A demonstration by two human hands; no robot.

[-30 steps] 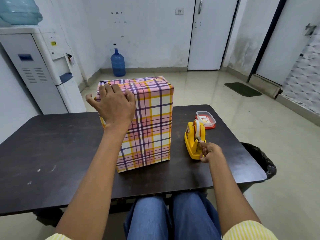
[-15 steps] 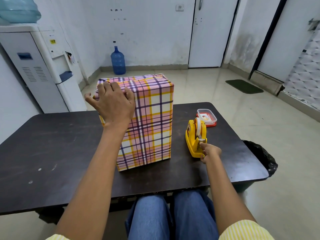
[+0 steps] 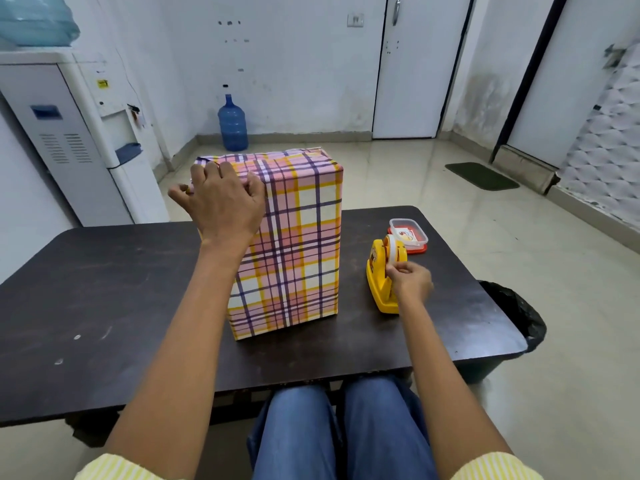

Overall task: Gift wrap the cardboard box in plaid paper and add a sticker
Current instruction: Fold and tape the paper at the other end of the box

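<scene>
Nearest the camera are the person's knees in blue jeans point(image 3: 346, 427), tucked under the edge of the dark brown laminate bench point(image 3: 104, 289). The right hand point(image 3: 412, 280) is clenched in a pinch on the free end of the white tape roll point(image 3: 392, 249), which sits in a yellow plastic tape dispenser point(image 3: 379, 289). Left of it a tall cardboard box point(image 3: 298, 244), fully covered in pink, yellow and purple plaid paper, stands upright mid-bench. The left hand point(image 3: 225, 199) grasps its top left edge, fingers curled over a paper fold.

The step looks like taping down an end flap. The next move calls for drawing out and tearing a strip one-handed without letting the fold spring open. No sticker is on the faces that show.

Just beyond the dispenser lies a small clear lidded container with a red base point(image 3: 410, 233); its contents are unclear. A black bin bag point(image 3: 516, 306) hangs past the right edge. Further off are a white water cooler point(image 3: 79, 140), a blue water jug point(image 3: 232, 123) on the tiled floor, a green mat point(image 3: 481, 175) and a white door point(image 3: 412, 64).
</scene>
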